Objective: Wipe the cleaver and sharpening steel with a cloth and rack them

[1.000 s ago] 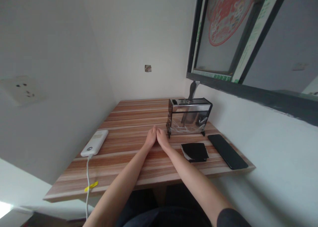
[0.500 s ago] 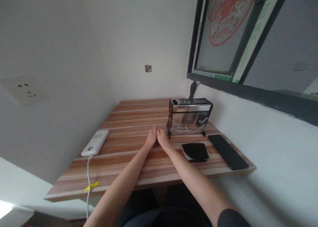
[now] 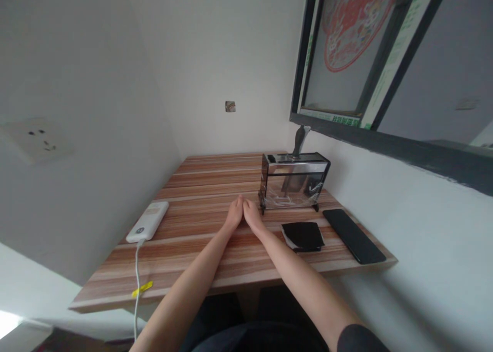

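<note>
My left hand [image 3: 234, 212] and my right hand [image 3: 252, 216] rest together on the wood-grain table [image 3: 196, 193], touching at the fingertips and angled inward. The fingers look stretched out, though they are partly hidden from above, and neither hand shows anything in it. Just right of my right hand stands a black-framed holder with clear sides [image 3: 275, 193]. A black-handled tool [image 3: 299, 139] sticks up out of its top, with a broad blade-like shape seen through the panel. Nearer to my right forearm lies a flat black folded piece [image 3: 304, 235] with a pale edge.
A black phone [image 3: 354, 236] lies by the table's right edge. At the left is a white power bank [image 3: 148, 221] with a white cable [image 3: 137, 270] running over the front edge past yellow tape [image 3: 142, 289]. A dark-framed window [image 3: 342, 118] overhangs the right side.
</note>
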{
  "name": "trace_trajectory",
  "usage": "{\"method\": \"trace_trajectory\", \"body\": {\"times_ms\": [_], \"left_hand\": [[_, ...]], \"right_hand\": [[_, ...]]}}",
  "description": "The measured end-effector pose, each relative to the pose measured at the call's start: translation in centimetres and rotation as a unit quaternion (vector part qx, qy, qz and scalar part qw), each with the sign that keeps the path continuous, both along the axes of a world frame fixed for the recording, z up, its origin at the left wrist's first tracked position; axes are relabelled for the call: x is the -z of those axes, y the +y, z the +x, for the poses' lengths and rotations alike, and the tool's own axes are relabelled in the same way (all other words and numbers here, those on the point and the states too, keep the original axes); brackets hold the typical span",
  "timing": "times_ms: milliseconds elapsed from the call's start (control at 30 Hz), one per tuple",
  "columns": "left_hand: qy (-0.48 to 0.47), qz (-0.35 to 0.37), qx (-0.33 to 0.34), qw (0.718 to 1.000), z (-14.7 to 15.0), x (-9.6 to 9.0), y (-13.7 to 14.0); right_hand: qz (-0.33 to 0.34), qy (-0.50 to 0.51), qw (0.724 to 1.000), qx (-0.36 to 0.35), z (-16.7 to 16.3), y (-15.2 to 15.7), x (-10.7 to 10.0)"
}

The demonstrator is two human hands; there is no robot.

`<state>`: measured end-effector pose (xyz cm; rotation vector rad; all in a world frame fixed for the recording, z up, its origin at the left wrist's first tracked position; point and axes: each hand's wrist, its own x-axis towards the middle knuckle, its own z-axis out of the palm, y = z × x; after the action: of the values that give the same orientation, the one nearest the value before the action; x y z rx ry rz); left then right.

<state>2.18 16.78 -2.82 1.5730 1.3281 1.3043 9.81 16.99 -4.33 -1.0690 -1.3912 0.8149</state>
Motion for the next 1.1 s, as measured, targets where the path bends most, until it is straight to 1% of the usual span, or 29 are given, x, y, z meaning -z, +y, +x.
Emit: {"method": "trace_trajectory", "body": {"times_ms": [367,800,1100], "left_hand": [[-0.009,0.002,0.008,1.000,-0.06,0.19,0.05],[-0.010,-0.002,-0.001,1.000,0.04,-0.25,-0.28],[-0.007,0.001,0.004,1.000,0.03,-0.16,-0.18]], "right_hand": [[0.004,-0.001,1.000,-0.002,0.06,-0.47,-0.37],[0.008,0.008,1.000,0.000,0.03,-0.48,-0.50],[0.003,0.013,1.000,0.004,-0.13,-0.38,-0.25]]}}
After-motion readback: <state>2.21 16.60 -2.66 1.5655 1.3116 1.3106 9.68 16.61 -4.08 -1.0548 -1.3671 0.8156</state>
